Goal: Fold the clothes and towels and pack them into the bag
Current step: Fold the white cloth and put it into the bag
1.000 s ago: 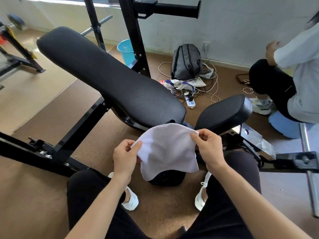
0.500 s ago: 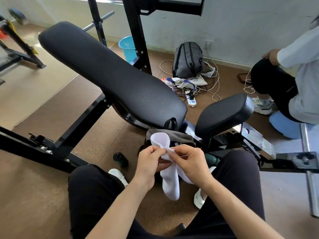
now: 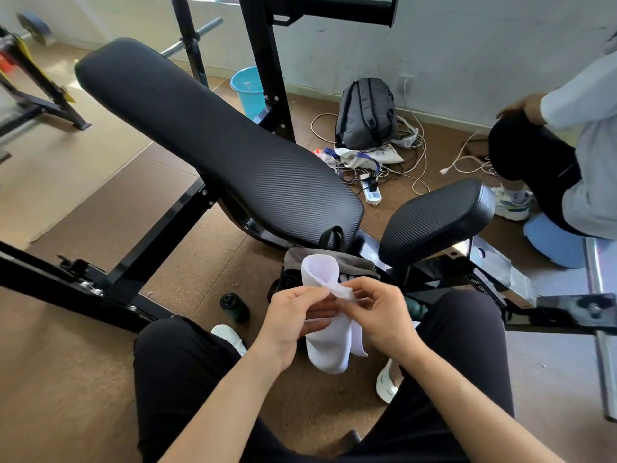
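Dark bottle (image 3: 234,307) on floor (image 3: 83,345), left of knees. Left hand (image 3: 293,317) pinching white cloth (image 3: 329,329) at mid-fold; cloth hangs between knees. Open bag (image 3: 330,262) just behind cloth, tucked under bench pad (image 3: 207,142). Right hand (image 3: 384,312) pinching same fold. Seat pad (image 3: 437,215) close right; second person (image 3: 567,155) far right.

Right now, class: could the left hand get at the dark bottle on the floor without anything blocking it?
Probably yes. The dark bottle stands in open floor just left of the left hand, nothing between them, though that hand is shut on the white cloth.
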`<state>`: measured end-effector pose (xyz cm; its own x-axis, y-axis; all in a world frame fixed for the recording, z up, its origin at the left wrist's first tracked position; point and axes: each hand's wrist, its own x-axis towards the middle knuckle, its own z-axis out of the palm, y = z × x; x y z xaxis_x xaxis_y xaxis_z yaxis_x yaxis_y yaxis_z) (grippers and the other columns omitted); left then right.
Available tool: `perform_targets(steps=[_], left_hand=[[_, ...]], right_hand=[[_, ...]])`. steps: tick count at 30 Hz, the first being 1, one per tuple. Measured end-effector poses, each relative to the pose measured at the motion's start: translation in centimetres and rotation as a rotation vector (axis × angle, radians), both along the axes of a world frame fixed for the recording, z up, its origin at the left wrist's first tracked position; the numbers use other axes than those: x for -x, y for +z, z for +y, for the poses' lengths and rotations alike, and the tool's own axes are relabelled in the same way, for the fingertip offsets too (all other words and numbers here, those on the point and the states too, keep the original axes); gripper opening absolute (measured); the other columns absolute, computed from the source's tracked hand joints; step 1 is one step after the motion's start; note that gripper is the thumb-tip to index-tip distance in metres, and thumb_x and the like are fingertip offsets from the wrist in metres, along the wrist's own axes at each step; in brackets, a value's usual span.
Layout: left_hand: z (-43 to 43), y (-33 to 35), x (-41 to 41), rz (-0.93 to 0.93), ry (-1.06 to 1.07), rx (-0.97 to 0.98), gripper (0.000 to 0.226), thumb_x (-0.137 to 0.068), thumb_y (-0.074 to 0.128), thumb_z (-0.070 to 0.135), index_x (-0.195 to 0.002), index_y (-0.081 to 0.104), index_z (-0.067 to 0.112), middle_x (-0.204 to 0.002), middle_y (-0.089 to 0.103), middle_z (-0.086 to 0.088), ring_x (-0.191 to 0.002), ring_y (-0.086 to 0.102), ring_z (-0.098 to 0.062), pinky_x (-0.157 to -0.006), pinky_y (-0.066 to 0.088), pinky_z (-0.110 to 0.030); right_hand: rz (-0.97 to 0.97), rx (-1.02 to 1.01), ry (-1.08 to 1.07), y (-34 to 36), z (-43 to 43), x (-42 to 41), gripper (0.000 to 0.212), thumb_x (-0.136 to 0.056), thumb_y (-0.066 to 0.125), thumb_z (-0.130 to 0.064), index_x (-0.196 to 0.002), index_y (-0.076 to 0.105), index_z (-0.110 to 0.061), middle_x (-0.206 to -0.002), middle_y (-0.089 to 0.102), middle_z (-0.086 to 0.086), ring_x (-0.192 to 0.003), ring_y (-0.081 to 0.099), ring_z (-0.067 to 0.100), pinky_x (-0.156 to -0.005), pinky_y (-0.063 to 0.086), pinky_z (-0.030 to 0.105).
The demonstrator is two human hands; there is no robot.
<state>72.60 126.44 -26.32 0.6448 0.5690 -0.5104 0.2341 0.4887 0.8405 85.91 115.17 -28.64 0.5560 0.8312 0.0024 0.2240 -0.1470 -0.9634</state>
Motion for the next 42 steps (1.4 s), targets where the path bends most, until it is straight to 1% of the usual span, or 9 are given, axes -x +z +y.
perform_targets(steps=[5,9,11,18,26,29,31,35,42], left_hand=[[2.0,-1.3,0.7,0.089,0.219,-0.286,0.020,-0.081,0.074,0.016,-0.101,0.073,0.013,-0.095,0.070,-0.011,-0.090,0.066,-0.021,-0.070,0.056,-0.027],[5.3,-4.1,1.3,-0.003,-0.149,-0.226,0.105,-0.056,0.090,0.036,-0.148,0.040,0.032,-0.144,0.051,0.004,-0.133,0.049,-0.014,-0.110,0.041,-0.035],[6.1,-4.4,0.7,-0.077,-0.357,-0.210,0.116,-0.061,0.091,0.025,-0.157,0.026,0.029,-0.153,0.047,0.007,-0.141,0.044,-0.009,-0.111,0.042,-0.029],[6.3,-2.2,-1.6,-0.224,-0.239,-0.447,0.026,-0.081,0.078,0.011,-0.107,0.076,0.007,-0.094,0.078,0.005,-0.089,0.070,-0.009,-0.080,0.053,-0.023],[5.6,-0.8,-2.3,-0.262,-0.220,-0.683,0.021,-0.080,0.083,0.006,-0.100,0.080,0.013,-0.093,0.079,0.002,-0.087,0.073,-0.011,-0.078,0.055,-0.024],[5.6,-0.3,-2.4,-0.285,-0.193,-0.744,0.018,-0.079,0.086,0.008,-0.094,0.079,0.015,-0.089,0.076,0.001,-0.084,0.070,-0.010,-0.077,0.053,-0.023],[5.8,-0.1,-2.4,-0.262,-0.143,-0.780,0.018,-0.077,0.088,0.013,-0.092,0.078,0.013,-0.089,0.073,-0.004,-0.084,0.070,-0.016,-0.076,0.054,-0.027],[6.4,0.0,-1.0,-0.240,-0.115,-0.705,0.037,-0.073,0.091,0.029,-0.099,0.068,0.015,-0.095,0.072,-0.004,-0.086,0.069,-0.015,-0.074,0.056,-0.027],[5.9,-4.6,1.0,-0.087,-0.239,-0.486,0.044,-0.072,0.093,0.018,-0.111,0.074,0.024,-0.109,0.077,0.003,-0.105,0.072,-0.014,-0.087,0.059,-0.036]], right_hand=[[0.187,-0.048,0.031,0.5,0.0,-2.6,0.011,-0.091,0.073,-0.005,-0.100,0.074,-0.012,-0.093,0.075,0.011,-0.087,0.069,0.019,-0.085,0.056,0.050],[0.243,-0.047,0.183,1.6,-0.1,-4.2,0.012,-0.093,0.068,-0.004,-0.106,0.069,-0.002,-0.093,0.072,0.008,-0.090,0.067,0.015,-0.083,0.054,0.030],[0.259,-0.042,0.239,2.2,0.0,-4.8,0.012,-0.094,0.068,-0.005,-0.106,0.068,-0.002,-0.093,0.072,0.006,-0.089,0.066,0.014,-0.081,0.054,0.026],[0.178,0.015,0.161,2.8,0.2,-6.7,0.009,-0.096,0.067,-0.008,-0.105,0.068,-0.007,-0.101,0.073,0.017,-0.094,0.069,0.021,-0.089,0.055,0.044],[-0.336,0.185,0.193,4.8,1.3,-6.2,0.050,-0.075,0.083,-0.020,-0.122,0.067,-0.029,-0.103,0.067,-0.016,-0.100,0.062,-0.002,-0.088,0.045,0.015],[-0.652,0.216,0.298,5.5,3.2,-5.2,0.059,-0.069,0.081,-0.045,-0.123,0.066,-0.028,-0.099,0.067,-0.015,-0.097,0.058,0.005,-0.099,0.036,0.029],[-0.784,0.208,0.334,5.5,4.7,-4.5,0.037,-0.075,0.076,-0.047,-0.103,0.068,-0.024,-0.079,0.063,-0.011,-0.082,0.058,0.013,-0.098,0.038,0.037],[-0.688,0.160,0.386,6.0,6.1,-4.1,0.027,-0.090,0.070,-0.032,-0.073,0.049,-0.029,-0.061,0.048,-0.010,-0.061,0.047,0.009,-0.064,0.044,0.038],[-0.655,0.004,0.475,8.1,6.1,-3.7,0.014,-0.096,0.066,-0.029,-0.095,0.068,-0.014,-0.080,0.057,-0.010,-0.074,0.052,0.006,-0.068,0.044,0.032]])
